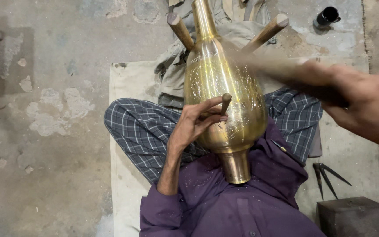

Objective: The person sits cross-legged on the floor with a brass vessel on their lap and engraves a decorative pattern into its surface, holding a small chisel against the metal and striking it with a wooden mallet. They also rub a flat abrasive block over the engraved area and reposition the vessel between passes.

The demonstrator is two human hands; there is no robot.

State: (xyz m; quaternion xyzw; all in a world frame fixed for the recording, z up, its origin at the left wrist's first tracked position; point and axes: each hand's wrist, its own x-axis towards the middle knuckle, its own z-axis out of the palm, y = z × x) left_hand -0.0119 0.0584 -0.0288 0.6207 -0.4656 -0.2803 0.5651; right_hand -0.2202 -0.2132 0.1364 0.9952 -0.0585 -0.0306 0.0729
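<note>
Left hand [196, 120] pinching small chisel [226, 103], tip pressing against brass vase [218, 83] lying across lap. Right hand [365, 103] closing around blurred mallet [277, 68], swinging above vase. Metal dividers [325, 173] lying below right hand.

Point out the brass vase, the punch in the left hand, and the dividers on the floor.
brass vase [218, 79], head view, upper belly of the body.
punch [226, 102], head view, upper shaft above the fingers.
left hand [194, 125], head view, back of the hand.
dividers [325, 173], head view, where the legs join.
</note>
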